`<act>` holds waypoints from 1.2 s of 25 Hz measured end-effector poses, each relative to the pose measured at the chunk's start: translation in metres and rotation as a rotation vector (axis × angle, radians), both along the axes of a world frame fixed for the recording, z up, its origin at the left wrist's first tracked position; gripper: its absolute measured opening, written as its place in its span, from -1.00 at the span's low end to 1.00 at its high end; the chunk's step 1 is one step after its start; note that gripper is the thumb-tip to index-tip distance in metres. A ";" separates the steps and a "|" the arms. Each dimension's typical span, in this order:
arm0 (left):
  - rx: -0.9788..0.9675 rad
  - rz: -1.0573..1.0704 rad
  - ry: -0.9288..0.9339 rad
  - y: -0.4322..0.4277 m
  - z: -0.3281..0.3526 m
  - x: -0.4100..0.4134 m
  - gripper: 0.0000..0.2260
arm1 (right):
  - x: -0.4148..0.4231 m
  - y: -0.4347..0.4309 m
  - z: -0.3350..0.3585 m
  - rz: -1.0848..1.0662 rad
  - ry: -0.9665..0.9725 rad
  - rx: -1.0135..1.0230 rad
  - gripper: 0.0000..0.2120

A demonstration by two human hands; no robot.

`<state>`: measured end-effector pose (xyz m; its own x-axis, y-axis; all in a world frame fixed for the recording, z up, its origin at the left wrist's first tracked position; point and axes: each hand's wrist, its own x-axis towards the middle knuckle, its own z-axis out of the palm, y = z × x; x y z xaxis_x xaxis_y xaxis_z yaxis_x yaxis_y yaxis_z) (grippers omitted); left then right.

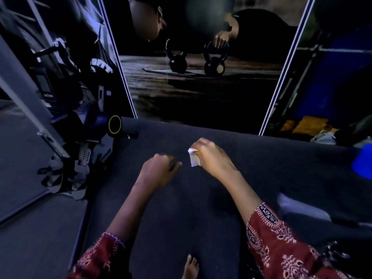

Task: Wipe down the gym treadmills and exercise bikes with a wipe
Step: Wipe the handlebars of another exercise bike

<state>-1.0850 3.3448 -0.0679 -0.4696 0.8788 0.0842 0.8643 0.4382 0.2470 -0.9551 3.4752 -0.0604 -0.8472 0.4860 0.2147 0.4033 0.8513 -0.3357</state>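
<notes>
My right hand (211,156) grips a small white wipe (193,159) just above the dark treadmill belt (261,168), near the belt's far end. My left hand (159,170) hangs beside it to the left, fingers curled, with nothing visible in it. The wipe sticks out from the left side of my right fist. Both forearms reach forward over the belt, in red patterned sleeves.
An exercise bike (80,109) with a yellow-ringed wheel (114,124) stands at the left, partly seen in a mirror. A wall poster of kettlebells (197,63) stands beyond the belt. A blue object (362,162) sits at the right edge. My bare foot (191,266) rests on the belt.
</notes>
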 end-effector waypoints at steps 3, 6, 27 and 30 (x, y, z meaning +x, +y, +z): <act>-0.014 -0.048 0.023 0.070 0.014 -0.052 -0.66 | -0.048 0.066 0.002 -0.058 0.007 -0.008 -0.70; 0.044 -0.126 -0.018 0.128 0.017 -0.085 -0.68 | -0.081 0.122 0.003 -0.104 0.046 0.022 -0.72; 0.043 -0.992 -0.171 0.625 0.018 -0.087 -0.72 | -0.042 0.459 -0.004 -0.926 0.060 -0.065 -0.83; 0.036 -1.160 -0.198 0.670 0.011 -0.025 -0.71 | 0.014 0.479 -0.020 -1.109 0.097 -0.057 -0.73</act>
<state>-1.1101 4.0152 -0.0569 0.6020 0.7873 0.1336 0.6860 -0.5955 0.4182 -0.9408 3.9542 -0.0800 0.0816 0.9744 0.2096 0.9007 0.0179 -0.4340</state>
